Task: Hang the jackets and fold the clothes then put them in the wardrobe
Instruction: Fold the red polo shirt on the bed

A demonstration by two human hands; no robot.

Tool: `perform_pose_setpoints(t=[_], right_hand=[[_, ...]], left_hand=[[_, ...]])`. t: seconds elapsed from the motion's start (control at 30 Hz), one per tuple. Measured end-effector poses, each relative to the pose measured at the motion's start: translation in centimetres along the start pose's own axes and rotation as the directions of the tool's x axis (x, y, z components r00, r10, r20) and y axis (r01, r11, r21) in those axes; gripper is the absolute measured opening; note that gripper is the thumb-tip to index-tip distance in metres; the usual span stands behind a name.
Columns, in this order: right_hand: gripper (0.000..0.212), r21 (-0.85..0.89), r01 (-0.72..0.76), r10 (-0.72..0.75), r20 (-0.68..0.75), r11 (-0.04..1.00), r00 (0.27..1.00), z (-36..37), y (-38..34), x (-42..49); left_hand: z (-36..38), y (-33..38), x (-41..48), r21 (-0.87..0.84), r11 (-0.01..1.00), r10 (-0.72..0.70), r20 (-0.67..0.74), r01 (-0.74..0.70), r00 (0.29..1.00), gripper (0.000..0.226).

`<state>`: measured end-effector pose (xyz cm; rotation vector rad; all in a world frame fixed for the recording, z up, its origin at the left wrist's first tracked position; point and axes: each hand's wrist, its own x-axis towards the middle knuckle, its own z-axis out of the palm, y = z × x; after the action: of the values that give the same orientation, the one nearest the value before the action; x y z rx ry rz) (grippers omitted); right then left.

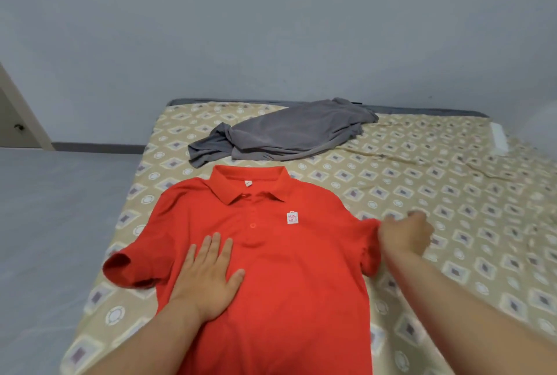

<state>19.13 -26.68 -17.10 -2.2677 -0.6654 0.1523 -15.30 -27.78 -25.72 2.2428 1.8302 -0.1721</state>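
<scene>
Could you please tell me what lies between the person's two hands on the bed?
In the head view, only the red polo shirt lies there: the left hand presses flat on its chest and the right hand grips its sleeve.

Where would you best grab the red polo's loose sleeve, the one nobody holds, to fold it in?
Probably by the cuff of the free sleeve, coming from the left edge of the bed: it juts out flat past the red polo shirt with its opening facing outward, near the flat left hand.
</scene>
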Motion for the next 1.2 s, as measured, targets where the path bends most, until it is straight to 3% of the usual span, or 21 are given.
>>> perform_pose_setpoints(t=[0.03, 0.07, 0.1, 0.13, 0.17, 0.23, 0.3, 0.37, 0.4, 0.47, 0.53, 0.67, 0.73, 0.8, 0.87, 0.93, 1.0, 1.07, 1.1, 1.2], right_hand=[[0.039, -0.043, 0.264, -0.263, 0.026, 0.963, 0.964, 1.2, -0.6, -2.6], [0.04, -0.056, 0.52, -0.509, 0.141, 0.852, 0.849, 2.7, -0.7, -6.0], [0.043, -0.068, 0.686, -0.64, 0.301, 0.725, 0.707, 4.3, -0.3, -9.6], [0.049, -0.081, 0.775, -0.662, 0.468, 0.627, 0.585, 5.7, 0.3, -12.7], [0.055, -0.109, 0.818, -0.63, 0.584, 0.564, 0.512, 6.7, 1.0, -15.1], [0.06, -0.196, 0.829, -0.578, 0.633, 0.524, 0.515, 7.9, 2.0, -17.0], [0.063, -0.231, 0.819, -0.573, 0.616, 0.526, 0.541, 8.3, 2.3, -16.9], [0.065, -0.235, 0.817, -0.572, 0.613, 0.527, 0.545, 8.2, 2.3, -16.8], [0.065, -0.236, 0.811, -0.569, 0.609, 0.535, 0.553, 8.3, 2.3, -17.0], [0.064, -0.249, 0.807, -0.555, 0.617, 0.536, 0.558, 8.4, 2.2, -17.1], [0.062, -0.258, 0.807, -0.552, 0.617, 0.531, 0.56, 8.4, 2.1, -17.2], [0.064, -0.269, 0.796, -0.553, 0.599, 0.542, 0.579, 8.1, 1.7, -17.4], [0.065, -0.277, 0.793, -0.55, 0.597, 0.542, 0.584, 8.2, 1.8, -17.4], [0.065, -0.288, 0.796, -0.554, 0.592, 0.533, 0.585, 8.2, 1.7, -17.5], [0.067, -0.298, 0.797, -0.563, 0.581, 0.525, 0.588, 8.2, 1.6, -17.5], [0.067, -0.295, 0.798, -0.575, 0.569, 0.525, 0.588, 8.1, 1.5, -17.6], [0.065, -0.296, 0.799, -0.577, 0.567, 0.524, 0.589, 8.1, 1.5, -17.7], [0.065, -0.297, 0.797, -0.58, 0.561, 0.526, 0.592, 8.1, 1.6, -17.7], [0.065, -0.298, 0.796, -0.58, 0.56, 0.526, 0.592, 8.1, 1.6, -17.7], [0.067, -0.296, 0.794, -0.577, 0.561, 0.531, 0.594, 8.1, 1.6, -17.7]], left_hand=[[-0.1, -0.1, 0.0, -0.03, 0.999, 0.01, -0.002, -0.01, 1.0, 0.077], [-0.3, -0.2, 0.0, -0.076, 0.997, 0.026, -0.005, -0.026, 1.0, 0.076], [-0.5, -0.3, 0.0, -0.149, 0.988, 0.049, -0.013, -0.05, 0.999, 0.074], [-1.0, -0.4, -0.2, -0.268, 0.961, 0.063, -0.029, -0.069, 0.998, 0.07], [-1.5, -0.8, -0.5, -0.42, 0.906, 0.038, -0.065, -0.061, 0.997, 0.06], [-2.5, -2.2, -1.3, -0.642, 0.763, -0.102, -0.244, -0.082, 0.964, 0.033], [-3.2, -4.4, -1.5, -0.598, 0.8, -0.292, -0.471, -0.057, 0.833, 0.025], [-3.7, -7.3, -1.1, -0.543, 0.823, -0.486, -0.528, 0.163, 0.696, 0.04], [-4.3, -8.8, -0.7, -0.568, 0.777, -0.57, -0.453, 0.271, 0.686, 0.05], [-5.3, -10.8, 0.5, -0.592, 0.659, -0.666, -0.173, 0.464, 0.725, 0.063], [-6.2, -12.0, 1.9, -0.477, 0.679, -0.642, -0.018, 0.558, 0.767, 0.059], [-8.6, -13.3, 4.6, -0.374, 0.801, -0.441, 0.157, 0.467, 0.883, 0.035], [-9.7, -13.6, 5.5, -0.425, 0.797, -0.311, 0.322, 0.43, 0.894, 0.024], [-10.6, -14.1, 5.7, -0.585, 0.647, -0.196, 0.493, 0.489, 0.848, 0.015], [-10.9, -15.4, 5.6, -0.779, 0.302, -0.058, 0.56, 0.549, 0.827, 0.024], [-10.9, -17.2, 5.7, -0.864, -0.063, 0.11, 0.492, 0.5, 0.863, 0.032], [-10.5, -18.3, 5.4, -0.862, -0.232, 0.223, 0.403, 0.45, 0.887, 0.043], [-9.8, -19.2, 5.3, -0.83, -0.212, 0.239, 0.467, 0.515, 0.851, 0.059], [-9.5, -19.5, 5.0, -0.816, -0.132, 0.241, 0.524, 0.562, 0.817, 0.066], [-9.8, -19.7, 4.2, -0.735, 0.312, 0.223, 0.672, 0.601, 0.706, 0.057]])
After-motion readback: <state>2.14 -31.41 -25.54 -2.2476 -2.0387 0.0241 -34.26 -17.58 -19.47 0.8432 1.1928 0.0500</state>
